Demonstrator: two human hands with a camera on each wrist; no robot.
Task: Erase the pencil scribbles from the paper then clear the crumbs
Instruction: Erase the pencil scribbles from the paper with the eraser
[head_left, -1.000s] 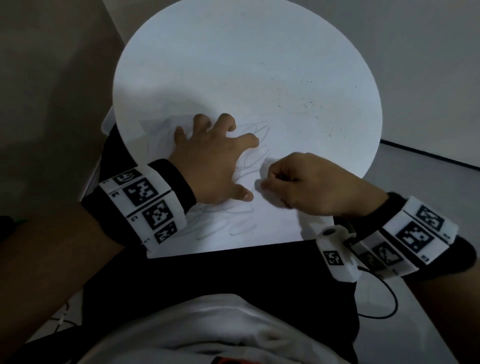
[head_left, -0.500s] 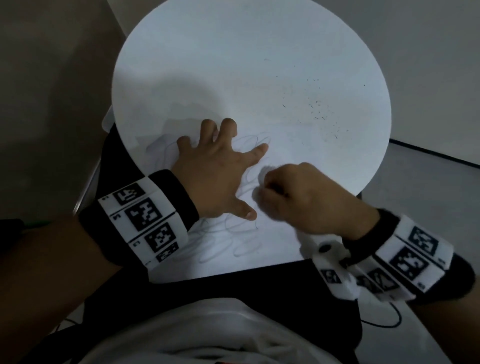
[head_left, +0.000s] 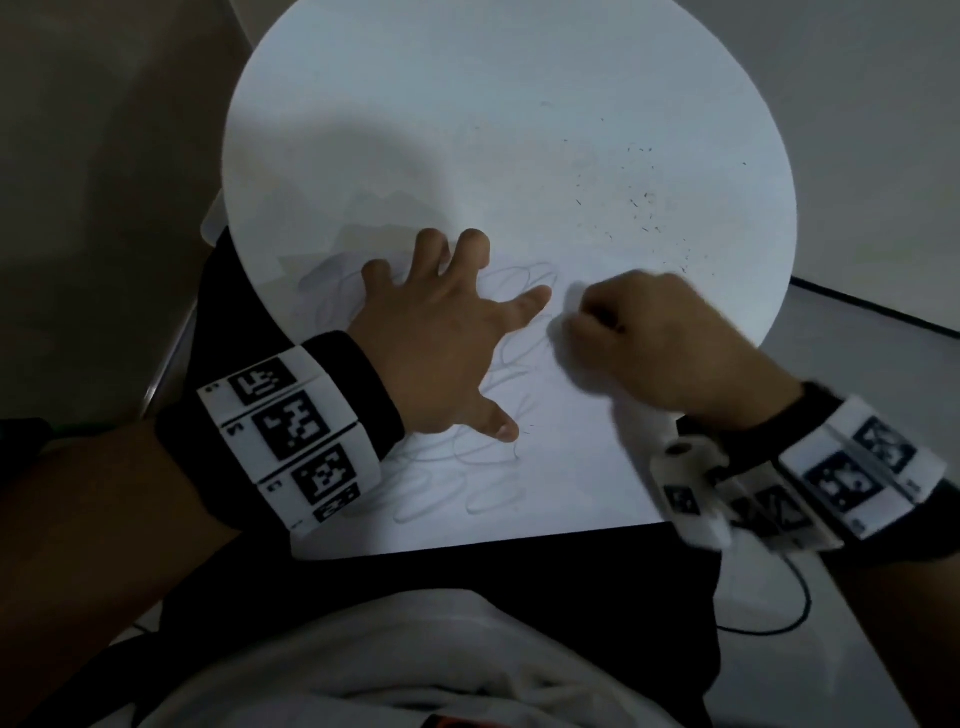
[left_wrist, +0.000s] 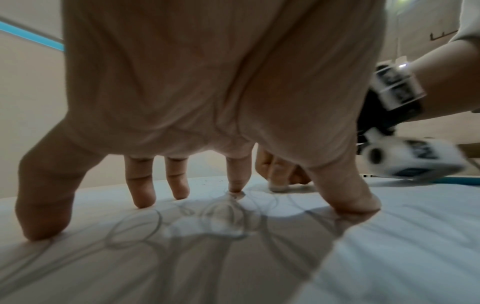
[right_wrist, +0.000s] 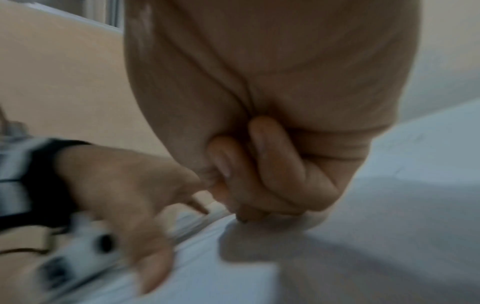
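On the table: a white paper (head_left: 571, 467) lies flat on the round white table (head_left: 467, 104), its near edge past the table's near rim, over the person's dark lap.
Paper, scribbles: grey pencil scribbles (head_left: 483, 467) loop across the paper's left and middle part, under and around the left hand; in the left wrist view the scribbles (left_wrist: 145, 230) run between the fingertips.
Left hand: the left hand (head_left: 441, 353) rests on the paper left of its middle, fingers spread apart and straight, tips and thumb pressing down on the sheet; seen from below, the left hand (left_wrist: 207, 82) arches with only the fingertips (left_wrist: 142, 199) touching.
Right hand: the right hand (head_left: 654, 343) sits just right of the left hand on the paper, blurred, fingers curled tight together into a fist; in the right wrist view the right hand (right_wrist: 272, 102) shows folded fingers (right_wrist: 272, 164) low against the sheet.
Eraser: a small pale tip (left_wrist: 278, 188) shows below the right hand's fingers, touching the paper; whether it is an eraser, I cannot tell for sure.
Crumbs: dark crumbs (head_left: 644, 208) lie scattered on the table beyond the right hand, well apart from the scribbles.
Containers: cannot tell of any.
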